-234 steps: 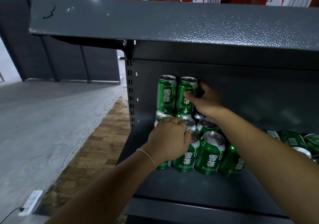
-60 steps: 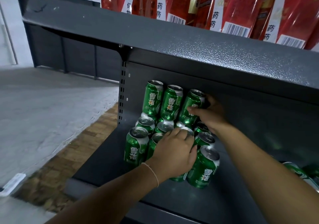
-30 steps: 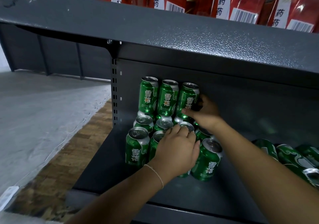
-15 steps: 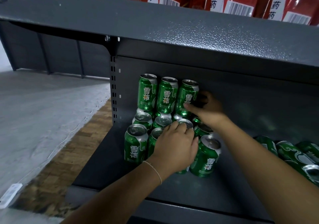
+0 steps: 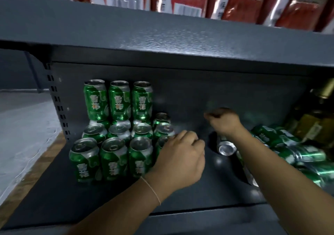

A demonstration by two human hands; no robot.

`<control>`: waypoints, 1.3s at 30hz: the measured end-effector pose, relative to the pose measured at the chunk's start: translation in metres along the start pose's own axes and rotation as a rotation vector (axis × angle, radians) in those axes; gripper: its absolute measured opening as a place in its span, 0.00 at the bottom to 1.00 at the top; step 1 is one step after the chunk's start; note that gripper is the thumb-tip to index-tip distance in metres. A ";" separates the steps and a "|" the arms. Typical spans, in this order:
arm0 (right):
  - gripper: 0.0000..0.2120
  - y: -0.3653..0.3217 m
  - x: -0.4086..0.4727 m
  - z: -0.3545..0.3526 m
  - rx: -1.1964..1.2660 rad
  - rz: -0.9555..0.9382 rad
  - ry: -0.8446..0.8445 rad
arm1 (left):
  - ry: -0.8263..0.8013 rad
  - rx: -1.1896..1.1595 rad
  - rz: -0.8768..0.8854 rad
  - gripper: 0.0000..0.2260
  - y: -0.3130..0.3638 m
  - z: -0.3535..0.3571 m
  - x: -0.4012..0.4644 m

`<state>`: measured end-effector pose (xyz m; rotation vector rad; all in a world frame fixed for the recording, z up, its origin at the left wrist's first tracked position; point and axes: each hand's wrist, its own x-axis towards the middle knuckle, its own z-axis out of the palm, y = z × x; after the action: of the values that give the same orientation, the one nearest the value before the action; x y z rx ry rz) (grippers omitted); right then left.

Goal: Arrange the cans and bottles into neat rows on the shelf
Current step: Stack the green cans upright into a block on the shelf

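Three neat columns of green cans [image 5: 115,144] stand upright at the left of the shelf [image 5: 207,189], with three more cans stacked on top of the rearmost row against the back panel. A fourth column is started just right of them: two or three cans run back to front there, the nearest partly hidden behind the left hand [image 5: 178,160]. That hand hovers at the right edge of the stack with its fingers curled downward; whether it touches the front can of the fourth column cannot be told. The right hand [image 5: 223,121] is further right of the stack, fingers curled; it sits just above a fallen can [image 5: 226,145] lying on its side with its base toward the camera, but no grip on it shows. Right of that can, a loose heap of cans [image 5: 298,153] lies tumbled on the shelf, and bottles [image 5: 318,119] stand at the far right.

The step in hand looks like fetching the next can for the fourth column. The next move probably calls for closing on the fallen can, turning it upright, and setting it flush beside the stack without knocking the stacked upper cans. Much of the task remains, since the heap and bottles are unsorted.
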<state>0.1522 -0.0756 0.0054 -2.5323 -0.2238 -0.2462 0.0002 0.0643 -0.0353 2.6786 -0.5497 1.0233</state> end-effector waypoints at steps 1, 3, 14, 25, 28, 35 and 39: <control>0.19 0.014 0.001 -0.002 -0.017 0.017 0.013 | -0.025 -0.040 0.014 0.12 0.007 0.009 -0.002; 0.20 0.038 0.003 -0.005 -0.074 0.052 0.031 | -0.090 -0.092 0.009 0.11 0.018 0.029 -0.005; 0.26 0.076 0.012 -0.001 -0.195 0.182 -0.145 | -0.415 -0.183 -0.215 0.10 0.024 0.091 -0.001; 0.43 0.060 0.019 0.028 -0.127 0.207 -0.284 | -0.532 -0.194 -0.326 0.13 0.018 0.100 0.000; 0.37 0.057 0.018 0.033 -0.072 0.207 -0.286 | -0.493 -0.216 -0.340 0.12 0.016 0.101 -0.002; 0.18 0.061 0.020 0.036 0.269 0.186 -0.252 | -0.397 -0.238 -0.348 0.11 0.016 0.107 -0.008; 0.14 0.049 0.013 0.022 0.758 0.228 -0.280 | -0.397 -0.276 -0.375 0.10 0.016 0.106 -0.007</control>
<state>0.1781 -0.1015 -0.0356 -1.8034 -0.1036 0.2486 0.0514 0.0165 -0.1167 2.5958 -0.2153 0.2927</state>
